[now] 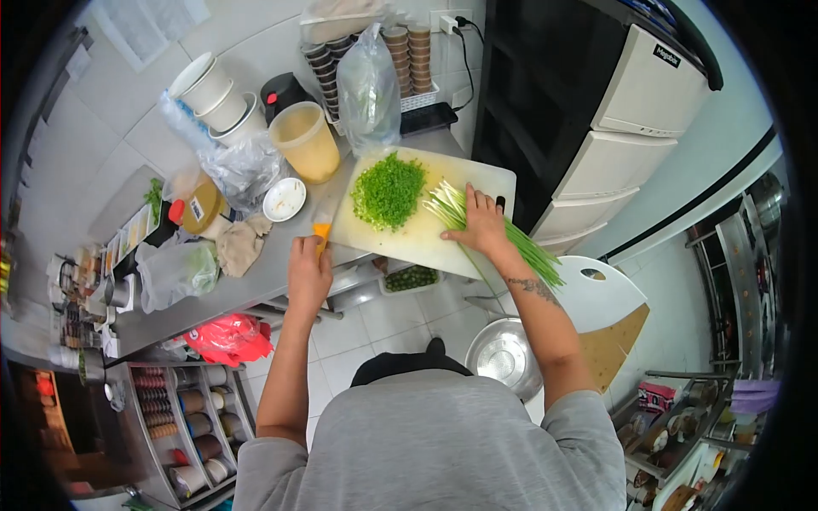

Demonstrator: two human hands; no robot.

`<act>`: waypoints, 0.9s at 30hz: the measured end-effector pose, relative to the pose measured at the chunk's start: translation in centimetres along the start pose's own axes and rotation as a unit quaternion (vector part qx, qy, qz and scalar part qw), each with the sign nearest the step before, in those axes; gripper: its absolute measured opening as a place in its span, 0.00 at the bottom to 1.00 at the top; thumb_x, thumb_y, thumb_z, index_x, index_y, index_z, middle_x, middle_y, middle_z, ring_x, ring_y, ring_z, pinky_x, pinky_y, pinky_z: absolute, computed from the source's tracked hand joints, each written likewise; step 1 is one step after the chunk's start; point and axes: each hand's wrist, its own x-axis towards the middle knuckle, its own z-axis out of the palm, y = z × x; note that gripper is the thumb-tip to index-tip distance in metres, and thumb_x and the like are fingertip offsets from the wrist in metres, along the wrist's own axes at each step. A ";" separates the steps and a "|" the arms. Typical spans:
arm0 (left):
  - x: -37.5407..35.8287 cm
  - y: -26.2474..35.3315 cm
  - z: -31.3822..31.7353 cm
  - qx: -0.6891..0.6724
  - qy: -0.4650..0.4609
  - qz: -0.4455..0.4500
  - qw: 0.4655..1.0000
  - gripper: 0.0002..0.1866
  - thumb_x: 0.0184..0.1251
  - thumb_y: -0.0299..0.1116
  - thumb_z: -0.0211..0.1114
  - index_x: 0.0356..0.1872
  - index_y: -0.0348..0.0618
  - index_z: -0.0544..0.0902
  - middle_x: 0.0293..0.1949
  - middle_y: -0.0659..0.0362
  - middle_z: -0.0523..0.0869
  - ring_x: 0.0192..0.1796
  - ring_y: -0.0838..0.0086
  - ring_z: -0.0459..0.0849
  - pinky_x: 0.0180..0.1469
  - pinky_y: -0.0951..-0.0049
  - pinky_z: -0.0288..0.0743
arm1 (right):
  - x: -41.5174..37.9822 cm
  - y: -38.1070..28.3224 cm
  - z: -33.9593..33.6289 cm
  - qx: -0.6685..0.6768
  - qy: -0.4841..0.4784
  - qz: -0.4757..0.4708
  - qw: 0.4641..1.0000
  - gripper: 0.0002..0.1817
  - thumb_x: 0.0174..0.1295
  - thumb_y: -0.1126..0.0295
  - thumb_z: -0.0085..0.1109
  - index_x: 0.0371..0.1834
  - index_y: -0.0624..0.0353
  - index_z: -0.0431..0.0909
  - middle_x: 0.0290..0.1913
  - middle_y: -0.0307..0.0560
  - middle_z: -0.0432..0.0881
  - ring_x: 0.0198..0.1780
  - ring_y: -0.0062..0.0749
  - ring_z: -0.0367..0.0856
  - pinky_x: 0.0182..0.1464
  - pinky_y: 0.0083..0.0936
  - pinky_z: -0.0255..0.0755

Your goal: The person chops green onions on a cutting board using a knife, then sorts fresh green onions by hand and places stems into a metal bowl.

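Observation:
A white cutting board lies on the steel counter with a heap of chopped green onions on its left half. My right hand lies over a bunch of whole green onions at the board's right side, thumb apart, holding the bunch against the board. Their white ends point up-left and the green tops hang past the board's edge. My left hand is closed around an orange object, perhaps a handle, beside the board's left edge; most of it is hidden. A small black piece shows by my right fingertips.
Behind the board stand a plastic bag and a tub of yellowish contents. A small white dish, a cloth and a red-capped jar are at left. A metal bowl sits below, a drawer unit at right.

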 end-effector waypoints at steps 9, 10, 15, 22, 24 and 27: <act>0.4 1.2 3.1 -0.039 -0.089 0.057 0.994 0.12 0.59 0.25 0.63 0.45 0.36 0.77 0.40 0.43 0.77 0.43 0.45 0.78 0.46 0.51 0.73 | 2.9 0.7 0.7 -0.006 -0.038 0.058 0.998 0.21 0.52 0.69 0.63 0.47 0.70 0.74 0.53 0.64 0.76 0.54 0.56 0.78 0.52 0.42 0.77; 0.1 1.7 3.8 -0.053 -0.104 0.064 0.991 0.13 0.59 0.25 0.63 0.45 0.36 0.77 0.40 0.43 0.78 0.43 0.45 0.78 0.46 0.51 0.73 | 3.1 0.6 0.9 -0.013 -0.023 0.061 0.998 0.20 0.53 0.70 0.62 0.47 0.70 0.74 0.50 0.64 0.78 0.52 0.56 0.79 0.52 0.42 0.78; -0.8 4.0 6.8 -0.143 -0.189 0.089 0.967 0.13 0.60 0.26 0.63 0.46 0.36 0.77 0.41 0.43 0.78 0.44 0.45 0.78 0.47 0.51 0.73 | 4.4 1.7 2.3 -0.070 0.022 0.046 0.996 0.18 0.51 0.70 0.61 0.45 0.66 0.73 0.42 0.60 0.82 0.43 0.58 0.83 0.50 0.43 0.78; 0.9 5.1 10.2 -0.340 -0.344 -0.095 0.870 0.18 0.71 0.37 0.62 0.54 0.36 0.76 0.49 0.52 0.82 0.50 0.64 0.83 0.52 0.66 0.75 | 3.5 1.0 -2.6 0.061 -0.030 0.115 0.991 0.20 0.51 0.70 0.59 0.47 0.69 0.75 0.44 0.62 0.84 0.46 0.52 0.86 0.46 0.39 0.79; 2.2 6.4 11.1 -0.407 -0.350 -0.137 0.832 0.23 0.73 0.41 0.60 0.61 0.37 0.72 0.54 0.54 0.81 0.54 0.69 0.81 0.55 0.70 0.72 | 3.1 0.6 -4.4 0.176 -0.054 0.134 0.974 0.21 0.51 0.70 0.59 0.48 0.70 0.75 0.44 0.61 0.84 0.45 0.49 0.86 0.46 0.36 0.79; 3.8 9.8 10.7 -0.503 -0.340 -0.175 0.775 0.31 0.75 0.46 0.58 0.71 0.40 0.63 0.63 0.53 0.75 0.63 0.71 0.75 0.63 0.70 0.65 | 1.6 -1.1 -6.5 0.422 -0.095 0.161 0.887 0.21 0.51 0.71 0.59 0.48 0.71 0.76 0.41 0.57 0.85 0.40 0.41 0.85 0.44 0.33 0.78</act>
